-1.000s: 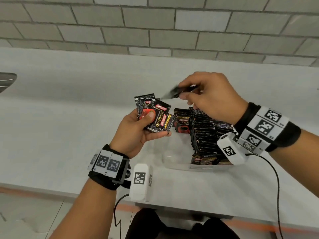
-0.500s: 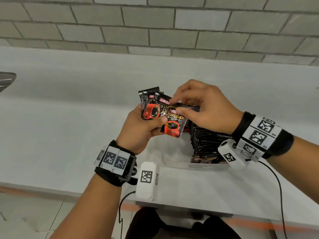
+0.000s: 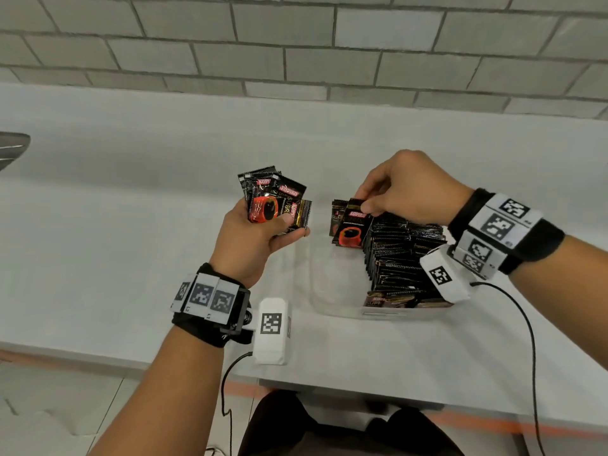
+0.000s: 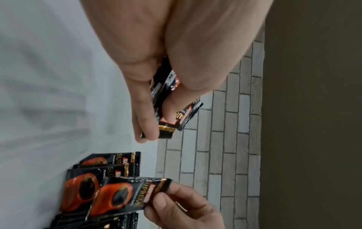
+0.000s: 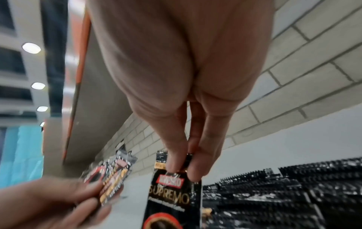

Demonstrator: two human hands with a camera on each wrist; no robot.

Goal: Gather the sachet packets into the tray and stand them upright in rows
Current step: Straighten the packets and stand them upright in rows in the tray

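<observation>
A clear plastic tray sat on a white counter, nearest the viewer, and serves as the landmark here. Inside it, rows of black sachets stood upright on edge, filling its right side, too many and too tightly packed to count; the tray's left side was bare. At the far left end of those rows, the right hand pinched the top edge of one sachet between thumb and fingertips, long axis vertical, bottom pointing down into the tray, just beside another standing packet. Left of the tray and raised above the counter, the left hand clamped a fanned bundle of spare sachets, about four or five. The right hand was the nearer one to the open slot.
</observation>
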